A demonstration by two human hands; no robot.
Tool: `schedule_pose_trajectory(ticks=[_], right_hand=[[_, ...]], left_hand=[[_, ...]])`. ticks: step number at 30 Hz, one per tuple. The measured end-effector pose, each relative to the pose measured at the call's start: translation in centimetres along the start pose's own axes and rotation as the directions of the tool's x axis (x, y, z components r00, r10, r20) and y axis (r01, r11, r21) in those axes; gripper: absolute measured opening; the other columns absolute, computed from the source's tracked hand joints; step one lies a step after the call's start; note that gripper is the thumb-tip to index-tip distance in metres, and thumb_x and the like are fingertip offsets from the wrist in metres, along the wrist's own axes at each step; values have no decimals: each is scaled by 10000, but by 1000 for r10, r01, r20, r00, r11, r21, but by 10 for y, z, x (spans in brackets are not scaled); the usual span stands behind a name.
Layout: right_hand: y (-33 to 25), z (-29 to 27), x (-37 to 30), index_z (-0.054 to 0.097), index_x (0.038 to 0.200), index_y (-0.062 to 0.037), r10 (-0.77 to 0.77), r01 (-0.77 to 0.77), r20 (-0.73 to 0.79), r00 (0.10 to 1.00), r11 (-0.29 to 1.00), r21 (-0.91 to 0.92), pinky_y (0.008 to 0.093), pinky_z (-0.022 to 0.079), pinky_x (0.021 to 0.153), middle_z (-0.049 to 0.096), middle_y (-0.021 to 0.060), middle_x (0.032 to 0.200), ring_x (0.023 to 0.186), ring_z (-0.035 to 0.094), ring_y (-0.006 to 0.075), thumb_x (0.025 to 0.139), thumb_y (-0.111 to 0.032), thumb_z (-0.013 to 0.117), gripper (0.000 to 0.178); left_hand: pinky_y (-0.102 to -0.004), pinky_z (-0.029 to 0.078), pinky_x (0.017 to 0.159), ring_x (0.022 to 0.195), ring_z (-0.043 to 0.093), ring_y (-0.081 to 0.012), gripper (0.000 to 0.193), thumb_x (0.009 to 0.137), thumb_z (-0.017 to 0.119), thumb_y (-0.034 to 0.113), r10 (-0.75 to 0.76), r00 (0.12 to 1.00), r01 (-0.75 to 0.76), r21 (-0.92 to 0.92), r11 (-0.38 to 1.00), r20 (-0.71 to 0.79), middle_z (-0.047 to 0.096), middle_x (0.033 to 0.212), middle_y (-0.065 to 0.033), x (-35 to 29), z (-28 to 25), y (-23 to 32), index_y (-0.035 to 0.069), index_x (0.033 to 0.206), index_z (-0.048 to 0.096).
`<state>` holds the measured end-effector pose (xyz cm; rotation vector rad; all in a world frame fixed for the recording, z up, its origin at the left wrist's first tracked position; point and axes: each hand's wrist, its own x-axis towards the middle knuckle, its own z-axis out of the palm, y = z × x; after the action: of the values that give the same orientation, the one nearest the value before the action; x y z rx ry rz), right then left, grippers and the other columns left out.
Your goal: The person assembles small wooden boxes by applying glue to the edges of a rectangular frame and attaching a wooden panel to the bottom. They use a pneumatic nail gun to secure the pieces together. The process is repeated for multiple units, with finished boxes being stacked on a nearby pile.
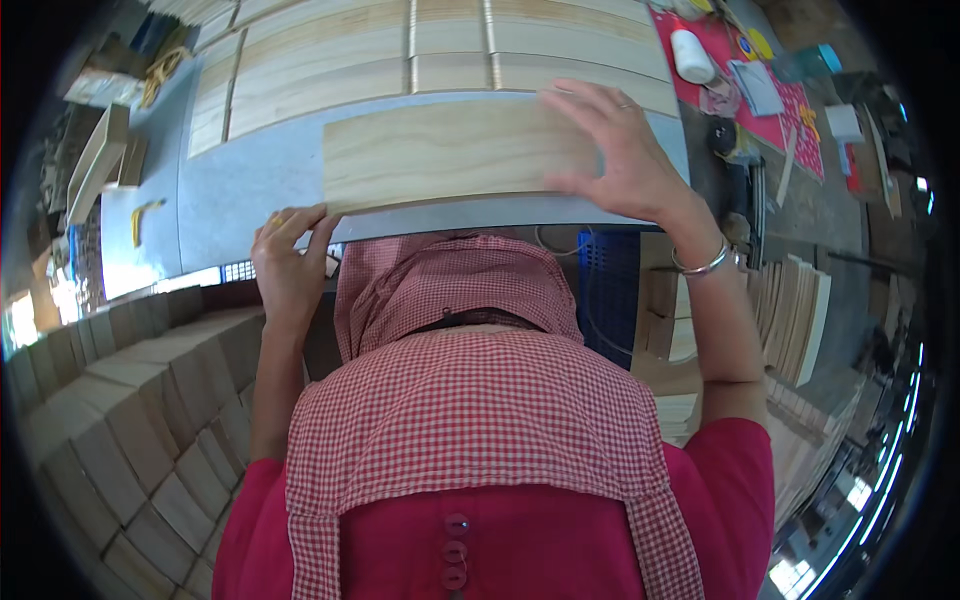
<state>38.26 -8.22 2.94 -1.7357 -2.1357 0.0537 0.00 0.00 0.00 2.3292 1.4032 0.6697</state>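
One pale wooden board, long, flat and plain-grained, lying on the grey bench just inside the near edge, long side set left to right. Looks light for its length, and probably stiff enough to lift from one end without sagging. Seems smooth on the face, so perhaps a little slippery under a dry palm; sturdy on the whole, though likely to dent or chip at the corners. Probably best taken by the two short ends, or by the long edges near the middle, thumb on one side and fingers on the other.

At the near left corner, the left hand, fingers curled, thumb and forefinger close together at the wood; pinching or merely touching, hard to tell from this angle. Over the right end, the right hand, spread wide and blurred, closed around nothing.

Just beyond the far edge, rows of similar boards laid side by side. Off to the right, a red cloth and a white bottle. At lower left, stacked wooden pieces; at right, a bundle of upright planks.
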Motion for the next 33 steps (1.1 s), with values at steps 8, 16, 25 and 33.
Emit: schedule_pose_trajectory(ticks=[8, 16, 25, 33], right_hand=[[-8, -2, -86, 703, 964, -44, 439, -411, -68, 896, 877, 251, 356, 536, 666, 672, 94, 878, 713, 680, 265, 853, -129, 752, 148], [-18, 11, -76, 694, 894, -11, 383, -359, -93, 919, 911, 203, 389, 509, 632, 662, 112, 826, 701, 654, 298, 867, -121, 744, 124], [-6, 16, -79, 622, 806, -28, 272, -237, -125, 954, 941, 241, 415, 494, 607, 590, 109, 756, 676, 621, 317, 866, -94, 714, 128], [7, 12, -80, 671, 895, -19, 256, -230, -49, 965, 927, 297, 389, 501, 618, 629, 108, 813, 702, 642, 303, 872, -101, 713, 95]], left_hand=[[-373, 472, 872, 821, 675, -218, 135, 857, 782, 124, 7, 1000, -7, -15, 1000, -7, 744, 884, -79, 1, 7, 3, 24, 947, 771], [-379, 472, 870, 836, 663, -249, 126, 843, 788, 104, 9, 1000, -10, 44, 999, 18, 725, 870, -103, 4, 2, 9, 13, 927, 761], [-389, 467, 845, 805, 642, -257, 114, 853, 780, 112, 54, 998, -59, 123, 991, 41, 707, 833, -100, 5, 2, 14, 23, 921, 756], [-410, 522, 801, 781, 699, -294, 194, 827, 819, 181, -91, 949, -21, 349, 937, 300, 737, 877, -116, 24, -26, 27, 27, 920, 746]])
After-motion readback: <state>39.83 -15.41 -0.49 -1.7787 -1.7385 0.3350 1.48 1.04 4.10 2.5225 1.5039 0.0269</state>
